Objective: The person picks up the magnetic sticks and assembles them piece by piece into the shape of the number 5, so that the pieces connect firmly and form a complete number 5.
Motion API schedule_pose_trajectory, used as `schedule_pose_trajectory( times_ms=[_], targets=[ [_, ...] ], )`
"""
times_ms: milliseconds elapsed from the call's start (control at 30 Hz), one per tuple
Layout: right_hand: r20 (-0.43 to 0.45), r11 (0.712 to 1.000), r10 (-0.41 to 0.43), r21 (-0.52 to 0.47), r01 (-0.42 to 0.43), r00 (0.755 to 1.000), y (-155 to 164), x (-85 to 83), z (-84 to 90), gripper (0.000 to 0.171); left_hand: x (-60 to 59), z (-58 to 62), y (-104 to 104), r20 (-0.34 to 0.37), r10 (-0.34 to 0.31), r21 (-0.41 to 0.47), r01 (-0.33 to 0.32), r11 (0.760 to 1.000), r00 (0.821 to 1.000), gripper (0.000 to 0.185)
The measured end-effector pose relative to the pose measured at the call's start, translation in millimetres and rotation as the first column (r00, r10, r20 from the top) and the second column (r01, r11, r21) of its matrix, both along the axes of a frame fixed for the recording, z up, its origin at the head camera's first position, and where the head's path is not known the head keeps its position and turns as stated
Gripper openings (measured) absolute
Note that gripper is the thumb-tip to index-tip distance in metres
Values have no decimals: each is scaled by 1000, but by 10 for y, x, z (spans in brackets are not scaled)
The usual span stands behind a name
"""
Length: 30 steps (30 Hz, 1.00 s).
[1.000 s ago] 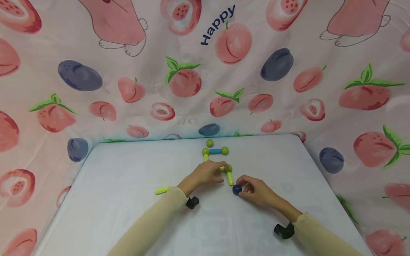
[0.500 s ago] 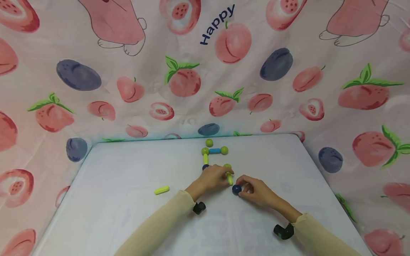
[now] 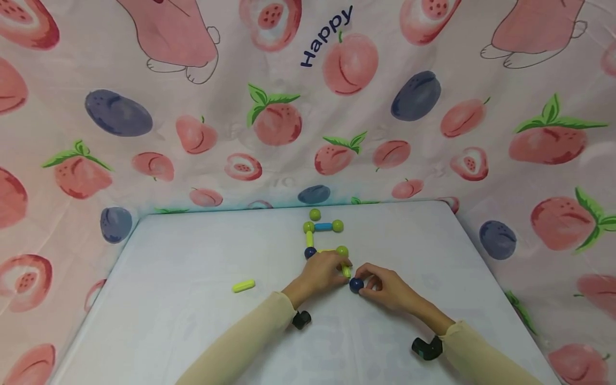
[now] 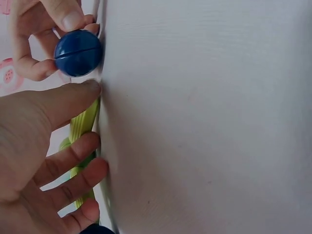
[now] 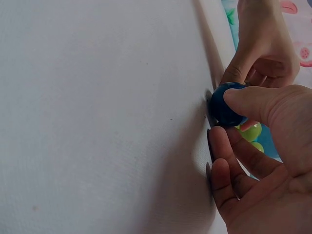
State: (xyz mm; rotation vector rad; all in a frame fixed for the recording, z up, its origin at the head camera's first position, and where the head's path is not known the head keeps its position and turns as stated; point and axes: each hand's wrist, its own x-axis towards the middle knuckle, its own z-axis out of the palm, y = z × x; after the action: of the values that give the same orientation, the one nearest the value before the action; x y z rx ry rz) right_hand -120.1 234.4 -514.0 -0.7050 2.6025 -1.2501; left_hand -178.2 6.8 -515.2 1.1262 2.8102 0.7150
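My right hand (image 3: 389, 289) pinches a dark blue ball (image 5: 225, 104) between thumb and fingers, low on the table. Just left of it, my left hand (image 3: 320, 274) holds a yellow-green stick (image 4: 84, 122) with thumb and fingers, near the end closest to the ball. That stick's far end meets a green ball (image 3: 342, 251). Another yellow-green stick (image 3: 329, 250), mostly behind my left hand, runs from there toward a second dark blue ball (image 3: 310, 253). Whether the held ball touches the stick, I cannot tell.
Beyond the second blue ball, a yellow-green stick (image 3: 309, 239) leads to a green ball (image 3: 308, 227), a blue stick (image 3: 323, 227) and another green ball (image 3: 338, 225). A separate green ball (image 3: 315, 214) lies behind them. One loose yellow-green stick (image 3: 243, 286) lies left.
My left hand has moved right and slightly nearer, from the green ball's joint to the stick by the blue ball, uncovering the second blue ball. My right hand has stayed put.
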Motion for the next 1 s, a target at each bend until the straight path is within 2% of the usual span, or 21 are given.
schedule_pose_trajectory(
  times_ms=[167, 267, 333, 500, 633, 867, 1000],
  targets=[
    [2, 1000, -11, 4, 11, 1000, 8, 9, -15, 31, 5, -14, 16, 7, 3, 17, -3, 1000, 1000, 30],
    [-2, 1000, -17, 8, 17, 1000, 12, 18, -28, 31, 6, -1, 10, 50, 5, 58, -7, 998, 999, 29],
    [-4, 1000, -18, 14, 18, 1000, 15, 21, -38, 31, 6, 10, 0, 103, 7, 100, -17, 995, 995, 29],
    [-3, 1000, -21, 12, 21, 1000, 17, 28, -56, 31, -23, 3, -37, 238, -10, 220, -44, 975, 971, 29],
    [-2, 1000, -29, 9, 29, 1000, 17, 37, -62, 31, -49, -1, -65, 303, -36, 291, -56, 955, 952, 30],
    [-18, 999, -43, 15, 44, 999, 5, 30, -70, 33, -61, 1, -106, 414, -24, 347, -133, 929, 910, 28],
    [-11, 999, -53, 9, 54, 999, -24, 37, -63, 34, -65, -3, -120, 426, -35, 355, -131, 926, 904, 26]
  ],
)
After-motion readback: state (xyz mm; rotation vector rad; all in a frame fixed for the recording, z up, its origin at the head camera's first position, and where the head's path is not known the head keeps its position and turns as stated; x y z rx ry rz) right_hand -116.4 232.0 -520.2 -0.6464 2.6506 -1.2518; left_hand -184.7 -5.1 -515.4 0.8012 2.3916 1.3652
